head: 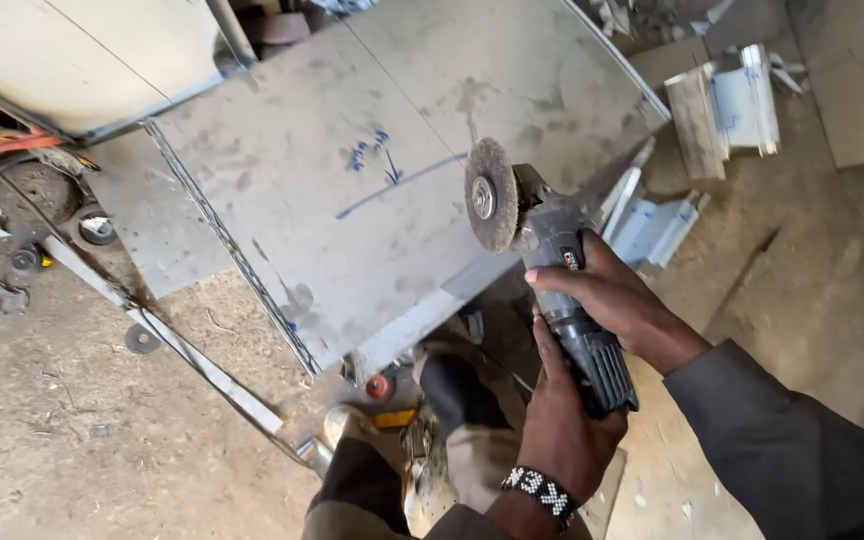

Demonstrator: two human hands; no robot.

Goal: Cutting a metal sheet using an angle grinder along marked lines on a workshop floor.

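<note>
While I stand over a grey metal sheet (352,190) laid on the workshop's dirt floor (72,420), I hold an angle grinder (552,270) in both hands above the sheet's near edge. At nine o'clock in the view lie small wheels and worn discs (97,228) among scrap; a long metal strip (182,350) runs from there toward six o'clock.

My left hand (562,420), a beaded band (542,490) at its wrist, is wrapped around the rear of the grinder's dark body, fingers curled and pressed together on the grip. My right hand (607,295) closes over the body nearer the head, fingers folded around it. The right hand is the nearer one to the disc (490,193).

The grinder's long axis runs from about five o'clock, at my hands, up to eleven o'clock, where the worn disc stands on edge, its face turned toward nine o'clock. A blue line with an arrow mark (402,185) on the sheet lies just at ten o'clock from the disc.

I cannot tell whether the disc touches the sheet or hangs clear of it. My thumbs are hidden, my boots (432,440) half covered, and pale offcuts (742,100) at two o'clock are hard to make out.
</note>
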